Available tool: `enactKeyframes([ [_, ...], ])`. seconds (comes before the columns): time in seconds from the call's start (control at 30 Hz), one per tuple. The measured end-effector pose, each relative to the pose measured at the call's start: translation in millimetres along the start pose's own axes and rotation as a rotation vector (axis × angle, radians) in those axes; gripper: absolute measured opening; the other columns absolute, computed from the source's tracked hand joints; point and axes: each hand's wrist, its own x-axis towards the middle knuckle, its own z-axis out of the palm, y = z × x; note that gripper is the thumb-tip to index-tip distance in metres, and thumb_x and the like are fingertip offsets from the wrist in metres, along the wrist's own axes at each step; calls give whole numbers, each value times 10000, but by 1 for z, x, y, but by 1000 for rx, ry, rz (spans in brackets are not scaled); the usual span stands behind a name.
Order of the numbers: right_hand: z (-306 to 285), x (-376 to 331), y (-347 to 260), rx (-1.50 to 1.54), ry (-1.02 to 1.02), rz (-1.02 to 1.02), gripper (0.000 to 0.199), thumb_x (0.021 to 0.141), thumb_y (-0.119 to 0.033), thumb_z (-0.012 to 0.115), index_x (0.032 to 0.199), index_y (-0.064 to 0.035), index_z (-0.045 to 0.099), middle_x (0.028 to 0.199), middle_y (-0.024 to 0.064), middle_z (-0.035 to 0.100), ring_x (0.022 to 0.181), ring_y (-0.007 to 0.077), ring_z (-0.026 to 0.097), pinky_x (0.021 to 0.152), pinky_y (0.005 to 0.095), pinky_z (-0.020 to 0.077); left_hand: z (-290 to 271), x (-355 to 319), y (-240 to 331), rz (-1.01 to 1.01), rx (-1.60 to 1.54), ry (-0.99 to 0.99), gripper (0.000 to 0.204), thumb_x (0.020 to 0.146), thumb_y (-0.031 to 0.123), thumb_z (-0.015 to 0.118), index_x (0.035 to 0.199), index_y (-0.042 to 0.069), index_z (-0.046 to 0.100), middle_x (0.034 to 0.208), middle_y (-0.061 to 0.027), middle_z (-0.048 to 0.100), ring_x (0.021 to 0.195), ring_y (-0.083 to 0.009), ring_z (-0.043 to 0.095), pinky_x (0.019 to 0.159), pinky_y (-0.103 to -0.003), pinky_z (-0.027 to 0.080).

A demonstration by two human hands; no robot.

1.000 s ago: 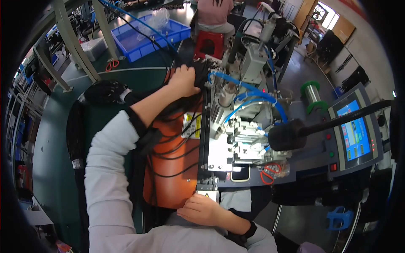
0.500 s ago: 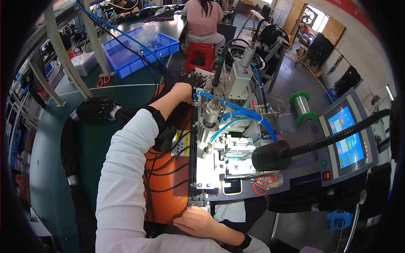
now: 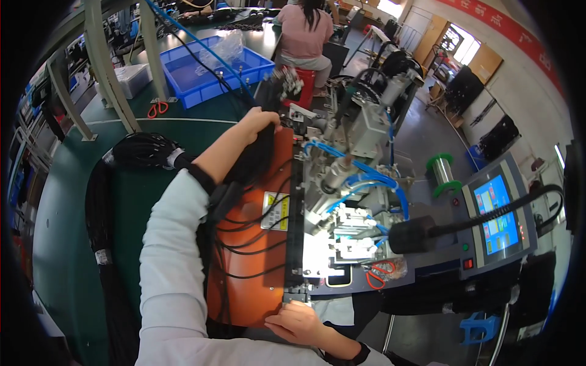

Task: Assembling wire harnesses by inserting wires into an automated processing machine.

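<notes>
My left hand (image 3: 261,124) reaches far forward, its fingers wrapped round a thick bundle of black cables (image 3: 253,160). The bundle's pale connector ends (image 3: 287,84) stick up past the hand and are smeared by motion. Several loose black cables (image 3: 253,247) curve across the orange plate (image 3: 250,299) toward the machine's edge. Close to me, my right hand (image 3: 296,322) rests at the plate's near right corner, beside the black track (image 3: 295,295). Its fingers are curled together; whether anything lies in them is hidden.
A lit machine (image 3: 351,238) with blue air hoses stands right of the plate, a black lamp head (image 3: 409,236) over it. Beyond are a touch screen (image 3: 495,213), a wire spool (image 3: 441,174) and red-handled scissors (image 3: 378,276). A blue bin (image 3: 201,94) and another cable bundle (image 3: 101,213) lie left.
My left hand has lifted the cable bundle, and its connector ends now rise beside the machine's far end. The whole view has shifted a little. My right hand stays at the plate's corner.
</notes>
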Motion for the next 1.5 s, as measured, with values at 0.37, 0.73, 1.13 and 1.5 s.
enactKeyframes([
  [0.37,-3,3,-3,-80,-122,198,139,761,-210,725,826,-88,720,630,98,567,587,278,542,538,398,410,-30,-161,-6,699,-805,115,291,932,181,623,1131,20,484,812,-27,600,764,-96,576,695,-250,471],
  [0.73,-1,13,-6,-49,-159,249,121,711,-145,766,781,-71,701,622,91,550,579,266,531,517,375,404,-22,-178,-26,758,-667,80,445,961,128,547,1317,20,302,915,-62,532,813,-148,561,759,-322,472],
  [1.13,-3,10,-4,9,-115,253,142,700,-132,776,795,-61,699,658,94,570,582,264,534,518,377,405,-16,-174,-38,830,-542,140,476,958,145,561,1319,3,287,908,-60,527,810,-153,569,739,-322,480],
  [1.5,-7,7,7,6,-392,288,90,721,-98,750,792,-71,703,597,37,571,523,207,539,480,335,410,-59,-17,0,615,98,602,852,764,458,747,1323,-75,386,1260,-304,489,1175,-436,485,981,-424,422],
])
